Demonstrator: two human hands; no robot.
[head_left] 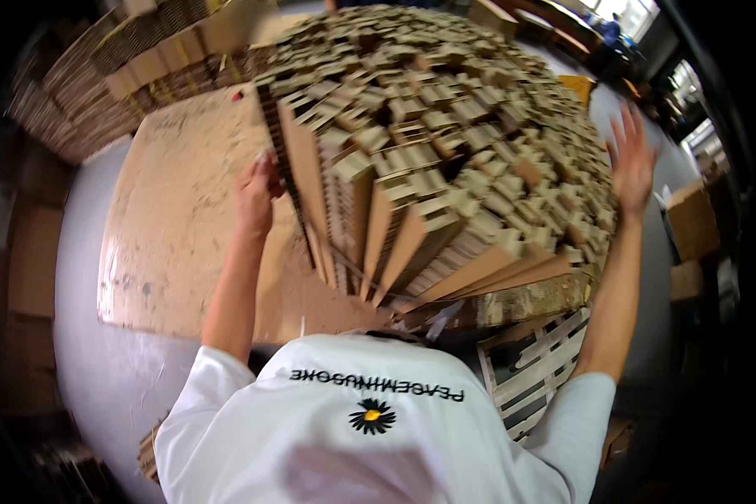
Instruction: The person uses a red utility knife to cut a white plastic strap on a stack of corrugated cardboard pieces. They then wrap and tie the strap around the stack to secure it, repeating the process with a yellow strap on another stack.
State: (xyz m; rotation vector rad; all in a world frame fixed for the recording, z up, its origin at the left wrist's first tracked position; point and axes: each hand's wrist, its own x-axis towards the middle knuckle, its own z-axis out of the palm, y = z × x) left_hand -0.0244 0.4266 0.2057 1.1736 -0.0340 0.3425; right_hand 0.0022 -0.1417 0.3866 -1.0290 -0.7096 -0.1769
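A big block of tan cardboard strips (445, 168), with corrugated edges and small folded ends facing up, stands packed on a brown board-topped table (176, 227). Its near strips fan out toward my body. My left hand (258, 195) is at the left side of the block, beside a dark-edged upright sheet (281, 160). The fingers are curled in; whether they hold anything is hidden. Out past the block's right edge, my right hand (632, 160) is raised with fingers spread and nothing in it. Slight blur softens both hands.
Stacks of flat cardboard (155, 63) line the far left. A slatted pallet (533, 370) lies low at the near right. Farther right stands a cardboard box (693, 220) on the grey floor (101, 378). Another person (611, 32) is at the far right.
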